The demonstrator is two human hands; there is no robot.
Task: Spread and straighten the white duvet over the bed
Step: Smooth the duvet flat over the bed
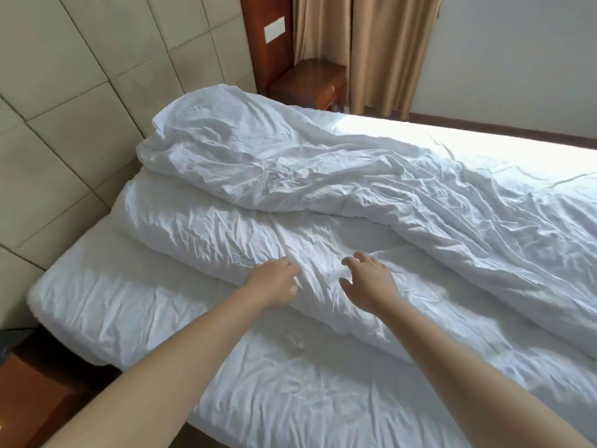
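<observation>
- The duvet lies bunched in a long roll on the bed. Its long axis runs from the headboard end at upper left toward the foot at lower right.
- The near strip of the bed, closest to the person, shows only wrinkled sheet; the far side (bright with window light) is bare too.
- The left hand rests on the near fold of the duvet. Its fingers curl into the cloth at a crease and look to pinch it, though the grip itself is partly hidden.
- The right hand hovers just above or on the same fold, just beside the left. Its fingers are spread and slightly bent, gripping nothing that I can see.
- Both hands meet the roll at its near edge, roughly midway along its length. The bulk of the duvet lies beyond the fingers, away from the person.
- My judgement: the next move is a pull across the long axis, toward the person, to unroll the fold over the bare near strip.
- The left hand is better placed to lead, being already in the cloth.
</observation>
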